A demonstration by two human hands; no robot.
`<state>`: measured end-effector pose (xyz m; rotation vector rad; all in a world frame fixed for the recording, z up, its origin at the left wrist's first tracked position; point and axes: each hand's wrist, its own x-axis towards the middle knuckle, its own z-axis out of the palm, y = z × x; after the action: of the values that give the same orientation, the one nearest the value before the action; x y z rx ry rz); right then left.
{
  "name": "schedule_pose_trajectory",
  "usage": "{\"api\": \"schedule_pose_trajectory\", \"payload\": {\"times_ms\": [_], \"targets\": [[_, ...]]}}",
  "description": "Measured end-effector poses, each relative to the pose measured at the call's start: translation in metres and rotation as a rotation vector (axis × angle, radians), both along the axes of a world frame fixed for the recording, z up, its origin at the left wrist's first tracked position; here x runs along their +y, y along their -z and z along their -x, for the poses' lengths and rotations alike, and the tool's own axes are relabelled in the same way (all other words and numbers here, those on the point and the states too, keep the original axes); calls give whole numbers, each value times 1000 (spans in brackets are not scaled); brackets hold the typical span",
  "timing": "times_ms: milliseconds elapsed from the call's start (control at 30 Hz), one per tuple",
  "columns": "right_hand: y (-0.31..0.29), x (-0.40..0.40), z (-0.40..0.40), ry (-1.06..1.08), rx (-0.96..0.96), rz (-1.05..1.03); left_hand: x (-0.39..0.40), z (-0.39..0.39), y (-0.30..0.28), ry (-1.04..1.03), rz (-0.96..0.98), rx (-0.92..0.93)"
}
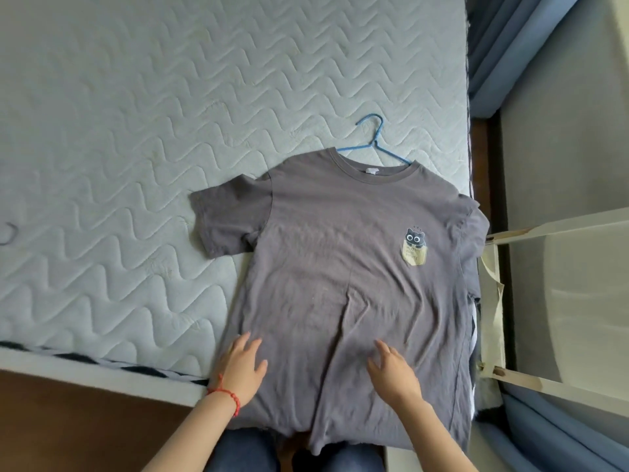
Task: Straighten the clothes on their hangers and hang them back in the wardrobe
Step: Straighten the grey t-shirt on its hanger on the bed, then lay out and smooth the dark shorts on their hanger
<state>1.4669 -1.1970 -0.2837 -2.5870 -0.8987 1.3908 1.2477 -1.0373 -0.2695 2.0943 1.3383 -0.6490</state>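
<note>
T-shirt (pixel 354 267) laid flat on bed (pixel 119 131), blue hanger (pixel 372 144) seated in collar. Both hands pressed on hem, fingers (pixel 250 345) spread, gripping nothing. Smoothing judged nearly done; hanging in wardrobe outstanding.

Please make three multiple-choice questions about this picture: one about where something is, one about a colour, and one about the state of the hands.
1. Where does the hanger's hook point?
A. Away from the person, beyond the collar
B. Toward the hem
C. Under the left sleeve

2. What colour is the hanger?
A. Blue
B. White
C. Black

3. What are the hands doing?
A. Gripping the hanger
B. Lying open and flat on the shirt
C. Hanging in the air

Answers:
1 A: the hanger sticks out of the collar of the T-shirt onto the mattress.
2 A: its wire is clearly blue.
3 B: the left hand and right hand rest with fingers spread near the hem.
</note>
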Motion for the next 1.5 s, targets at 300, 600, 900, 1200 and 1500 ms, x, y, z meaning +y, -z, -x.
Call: {"api": "schedule_pose_trajectory", "payload": {"times_ms": [300, 600, 900, 1200, 1500], "targets": [[-101, 59, 43, 21, 83, -88, 12, 89, -110, -558, 158, -265], [-132, 121, 167, -224, 116, 29, 24, 260, -132, -890, 140, -312], [-132, 217, 319, -374, 62, 59, 50, 467, -119, -1065, 169, -304], [-113, 304, 405, -375, 156, -4, 75, 563, -114, -1359, 193, -317], [-112, 422, 451, -179, 270, 6, 154, 595, -126, -1498, 161, -425]]}}
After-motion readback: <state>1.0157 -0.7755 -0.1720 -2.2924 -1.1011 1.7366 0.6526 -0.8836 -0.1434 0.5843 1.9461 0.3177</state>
